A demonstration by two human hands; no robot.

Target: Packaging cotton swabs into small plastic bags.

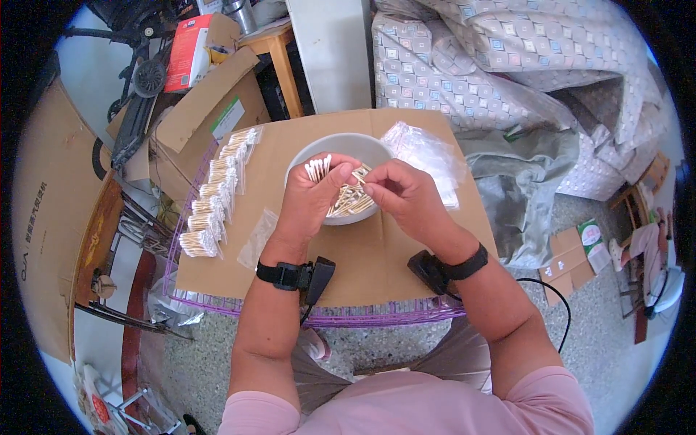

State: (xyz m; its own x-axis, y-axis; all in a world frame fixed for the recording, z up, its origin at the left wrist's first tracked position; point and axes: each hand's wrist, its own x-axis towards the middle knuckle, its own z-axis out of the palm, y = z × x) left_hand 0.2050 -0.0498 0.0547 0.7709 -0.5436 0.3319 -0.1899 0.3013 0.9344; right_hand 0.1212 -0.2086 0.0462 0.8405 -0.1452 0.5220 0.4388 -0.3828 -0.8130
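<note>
Cotton swabs [317,169] bunched upright in left hand [310,197], grip closed around them. Right hand [403,190] pinches one swab, tip hidden. Hands cover much of the white bowl [341,145] on the desk [366,254].

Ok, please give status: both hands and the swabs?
Left hand grips swab bundle. Right hand pinches one swab over bowl. Nothing blocking.

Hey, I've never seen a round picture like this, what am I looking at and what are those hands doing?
This comes from a wide-angle camera on a person's head, looking down, so edges bend. Those are the person's own bare hands, with black wrist straps. The left hand holds a bunch of cotton swabs; the right hand pinches a few more above a grey bowl of swabs. The bowl sits on a cardboard sheet, with filled swab packets in a row to the left and empty clear bags to the right.
</note>
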